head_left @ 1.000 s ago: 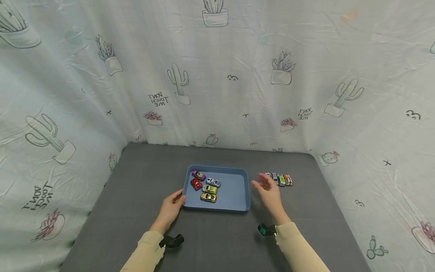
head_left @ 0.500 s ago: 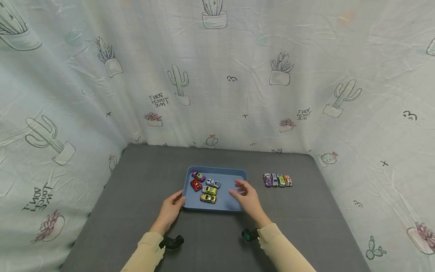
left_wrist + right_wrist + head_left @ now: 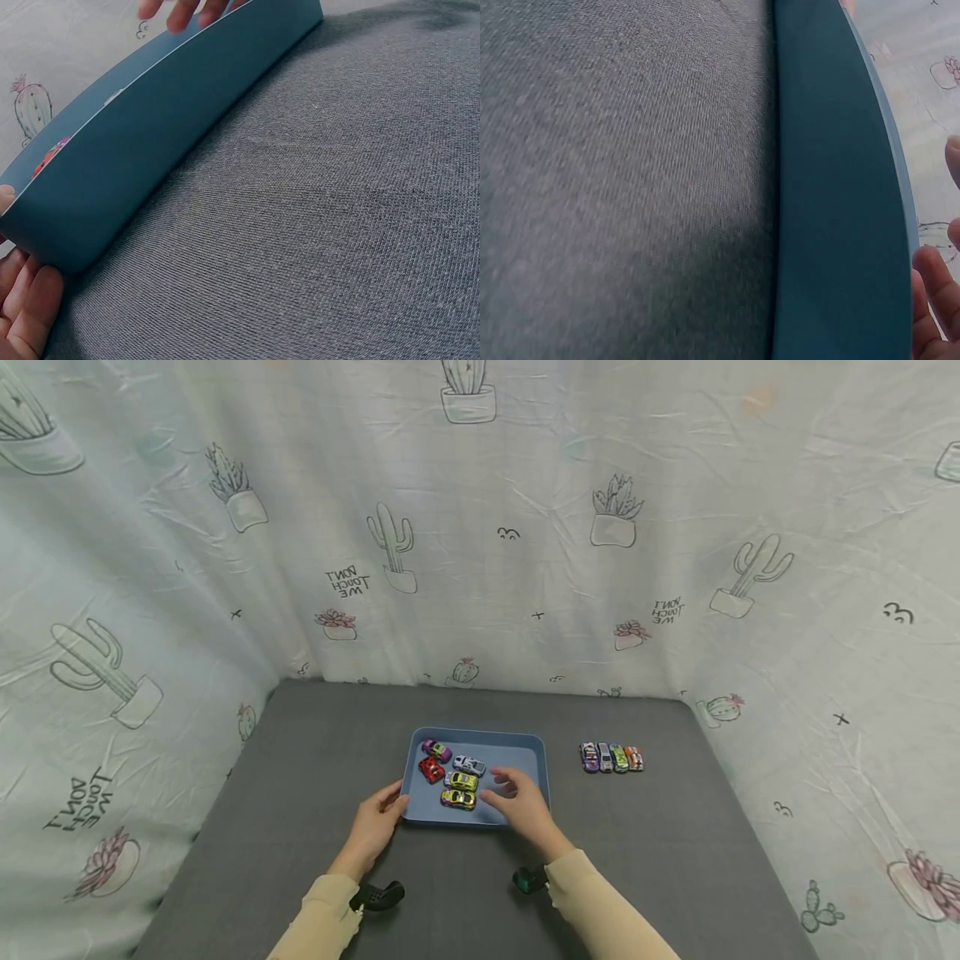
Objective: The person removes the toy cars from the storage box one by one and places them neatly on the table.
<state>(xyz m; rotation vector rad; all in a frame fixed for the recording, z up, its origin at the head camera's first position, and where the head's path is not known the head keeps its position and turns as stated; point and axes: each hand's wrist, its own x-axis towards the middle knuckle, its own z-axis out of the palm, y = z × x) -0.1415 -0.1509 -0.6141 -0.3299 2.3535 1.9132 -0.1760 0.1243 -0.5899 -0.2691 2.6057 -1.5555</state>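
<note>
A blue tray (image 3: 517, 753) lies on the grey cloth, holding several toy cars in its left half. My left hand (image 3: 373, 828) grips the tray's left front corner, thumb at the rim and fingers against the outer wall (image 3: 112, 180). Over the tray's front right part, my right hand (image 3: 523, 810) has thumb and fingers apart, holding nothing. Nearest to it are a yellow toy car (image 3: 461, 781), a yellow-and-pink toy car (image 3: 458, 799) and a white toy car (image 3: 469, 765). Farther left sit a purple-and-green toy car (image 3: 437, 749) and a red toy car (image 3: 431, 769).
Right of the tray, several toy cars stand side by side in a row, a purple-and-white toy car (image 3: 588, 757) at its left end and an orange toy car (image 3: 634, 758) at its right. A curtain (image 3: 480, 527) with cactus drawings encloses the table (image 3: 337, 718).
My right hand has moved left, from beside the row of toy cars to over the tray, near the yellow toy cars. My left hand keeps its grip on the tray.
</note>
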